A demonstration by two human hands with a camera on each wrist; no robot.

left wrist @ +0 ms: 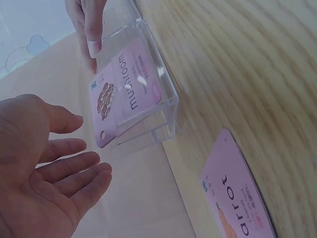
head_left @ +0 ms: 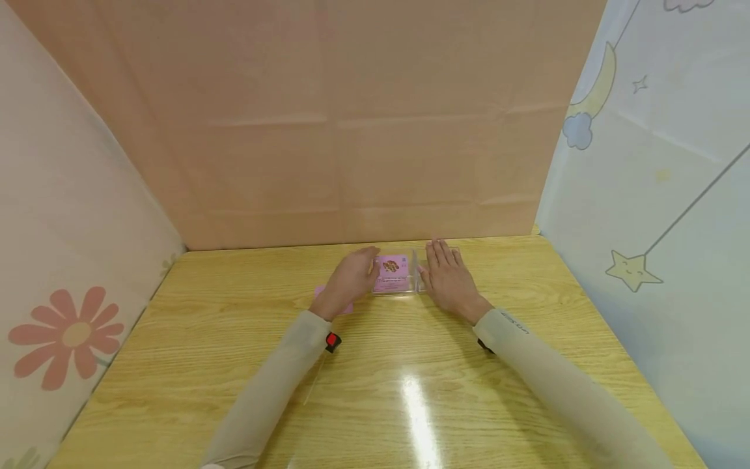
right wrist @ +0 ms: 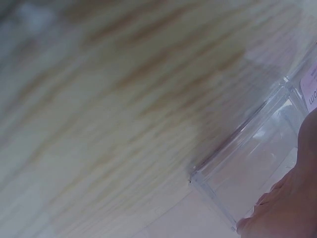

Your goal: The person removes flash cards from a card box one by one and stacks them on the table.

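Note:
A clear plastic box [left wrist: 168, 99] with an upright divider stands on the table. Its left part holds a pink card [head_left: 391, 270] printed "mushroom", which leans in the box in the left wrist view. My left hand [head_left: 353, 273] is beside the box's left end, fingers loosely spread and apart from the card in the left wrist view. Over the box's right part lies my right hand [head_left: 450, 277], fingers extended, its thumb near the divider; the right wrist view shows it at the clear wall [right wrist: 237, 183]. Another pink card [left wrist: 237, 198], with a carrot picture, lies partly under my left wrist.
The wooden table [head_left: 234, 365] ends at a plain peach backdrop [head_left: 351, 130]. Printed cloth walls stand at the left [head_left: 70, 195] and right [head_left: 662, 195]. A bright reflection crosses the table's front.

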